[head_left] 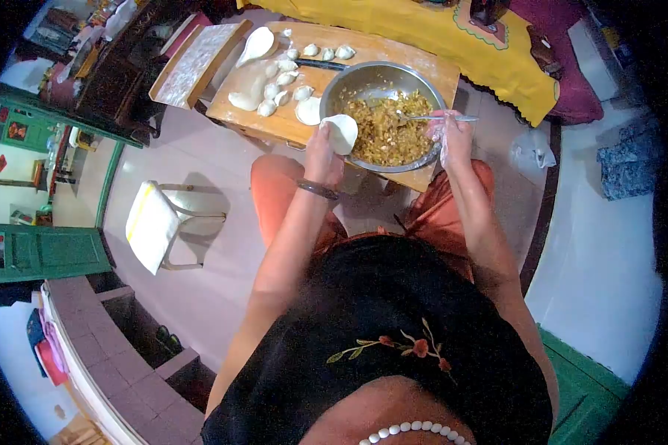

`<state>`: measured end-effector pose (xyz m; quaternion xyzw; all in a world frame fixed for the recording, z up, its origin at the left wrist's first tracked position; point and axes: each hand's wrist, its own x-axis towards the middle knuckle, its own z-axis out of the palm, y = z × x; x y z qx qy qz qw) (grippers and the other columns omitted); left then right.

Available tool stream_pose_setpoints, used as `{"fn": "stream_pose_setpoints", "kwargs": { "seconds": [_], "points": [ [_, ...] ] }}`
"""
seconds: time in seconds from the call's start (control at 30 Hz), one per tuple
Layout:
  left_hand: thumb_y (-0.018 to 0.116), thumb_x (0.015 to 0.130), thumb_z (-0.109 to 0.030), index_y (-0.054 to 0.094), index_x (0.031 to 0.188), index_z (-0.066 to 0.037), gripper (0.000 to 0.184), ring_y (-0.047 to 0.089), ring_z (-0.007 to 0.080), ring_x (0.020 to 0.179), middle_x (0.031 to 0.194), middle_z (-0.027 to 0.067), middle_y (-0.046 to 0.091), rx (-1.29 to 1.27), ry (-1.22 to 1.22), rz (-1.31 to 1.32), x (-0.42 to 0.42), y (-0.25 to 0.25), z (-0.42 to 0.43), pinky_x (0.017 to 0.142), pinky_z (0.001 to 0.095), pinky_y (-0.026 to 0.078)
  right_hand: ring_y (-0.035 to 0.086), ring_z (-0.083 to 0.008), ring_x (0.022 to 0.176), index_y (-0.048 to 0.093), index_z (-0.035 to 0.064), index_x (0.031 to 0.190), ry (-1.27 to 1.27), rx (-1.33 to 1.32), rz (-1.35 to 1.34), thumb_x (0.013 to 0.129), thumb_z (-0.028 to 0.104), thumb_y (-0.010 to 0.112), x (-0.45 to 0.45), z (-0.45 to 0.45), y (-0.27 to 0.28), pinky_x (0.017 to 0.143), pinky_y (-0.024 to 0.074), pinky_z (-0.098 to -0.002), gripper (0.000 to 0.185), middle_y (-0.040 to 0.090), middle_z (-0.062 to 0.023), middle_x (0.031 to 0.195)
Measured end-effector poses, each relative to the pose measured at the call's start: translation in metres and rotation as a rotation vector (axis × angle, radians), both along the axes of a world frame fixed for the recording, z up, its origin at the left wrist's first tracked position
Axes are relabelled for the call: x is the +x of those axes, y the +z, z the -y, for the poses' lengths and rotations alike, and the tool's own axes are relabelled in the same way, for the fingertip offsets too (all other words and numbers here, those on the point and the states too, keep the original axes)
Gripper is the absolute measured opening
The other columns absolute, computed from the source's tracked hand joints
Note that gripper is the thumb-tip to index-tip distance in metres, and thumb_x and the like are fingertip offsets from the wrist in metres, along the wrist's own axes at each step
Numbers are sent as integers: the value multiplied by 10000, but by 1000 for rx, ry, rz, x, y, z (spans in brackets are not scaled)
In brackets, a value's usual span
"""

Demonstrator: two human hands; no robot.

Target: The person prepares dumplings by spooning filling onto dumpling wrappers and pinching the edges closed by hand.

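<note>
A round dough wrapper [341, 134] lies across the fingers of my left hand [322, 156], beside the near-left rim of a metal bowl [337, 84]. Chopped filling [386, 133] fills much of the bowl. My right hand [453, 133], dusted with flour, grips the handle of a spoon [438, 117] at the bowl's right rim; the spoon's tip is in the filling. Another flat wrapper [308, 111] rests on the wooden board just left of the bowl. Several folded dumplings [286, 78] are spread over the board's left and far parts.
The wooden board [401, 55] sits low before my knees. A floured tray [197, 63] leans at its left, near a white scoop-like piece [256, 46]. Behind is a yellow-covered surface [364, 18]. A stool with a white cover [152, 226] stands left; a plastic bag [532, 154] lies right.
</note>
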<state>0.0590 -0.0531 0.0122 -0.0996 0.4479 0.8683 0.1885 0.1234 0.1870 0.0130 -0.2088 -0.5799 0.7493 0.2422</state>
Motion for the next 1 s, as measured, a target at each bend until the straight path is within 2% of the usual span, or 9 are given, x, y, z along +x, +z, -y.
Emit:
{"fn": "stream_pose_setpoints", "kwargs": {
  "seconds": [0.1, 0.33, 0.43, 0.63, 0.73, 0.83, 0.87, 1.0],
  "points": [
    [387, 961, -249, 382, 1238, 7, 377, 535, 265, 1060, 1180, 133, 511, 31, -23, -24, 4, 1, 1, 902, 389, 451, 549, -143, 508, 571, -26, 894, 18, 54, -19, 946, 130, 400, 3, 0, 3, 490, 449, -254, 237, 587, -102, 677],
    [369, 967, -255, 372, 1243, 9, 382, 515, 274, 1095, 1208, 136, 488, 88, -34, 31, 12, 3, -1, 924, 409, 445, 545, -148, 495, 569, -38, 881, -2, -21, -80, 936, 110, 411, 10, -6, -10, 480, 442, -251, 224, 586, -98, 666],
    [382, 946, -208, 464, 1112, -16, 267, 576, 221, 953, 1063, 95, 553, 112, -21, 27, 19, 11, -3, 804, 365, 488, 546, -157, 493, 569, -43, 881, -25, 16, -99, 929, 99, 423, 14, -6, -12, 480, 449, -258, 208, 587, -106, 665],
    [396, 940, -220, 471, 1105, -30, 263, 579, 231, 936, 1023, 91, 569, 193, 51, 64, 3, 1, -15, 819, 365, 481, 558, -167, 522, 568, -44, 885, 5, -70, -116, 925, 114, 447, 18, 5, 8, 491, 464, -275, 203, 584, -115, 662],
    [325, 966, -246, 366, 1232, -11, 358, 485, 275, 1113, 1214, 127, 480, 158, -36, 112, -2, 9, -23, 956, 407, 392, 567, -169, 531, 572, -35, 893, 73, -146, -117, 932, 135, 437, 12, 7, 19, 472, 446, -270, 221, 593, -114, 670],
    [284, 975, -259, 347, 1244, -9, 372, 475, 279, 1132, 1236, 132, 466, 343, -144, 93, -12, 7, -35, 980, 415, 380, 560, -161, 510, 575, -21, 897, 67, -116, -92, 938, 152, 433, 6, 18, 31, 458, 424, -258, 228, 589, -95, 657],
    [243, 982, -258, 359, 1230, -12, 368, 483, 283, 1123, 1232, 137, 470, 306, -126, 123, -12, 7, -40, 982, 418, 387, 559, -158, 507, 576, -17, 899, 72, -99, -95, 937, 152, 435, 4, 19, 32, 458, 424, -255, 224, 588, -92, 654],
    [238, 984, -257, 388, 1204, -14, 361, 512, 284, 1090, 1195, 142, 496, 333, -134, 185, -10, 11, -48, 946, 413, 423, 547, -130, 515, 571, -13, 912, 77, 106, -115, 946, 157, 418, -2, 31, 35, 475, 429, -242, 232, 580, -82, 675]
  ]
}}
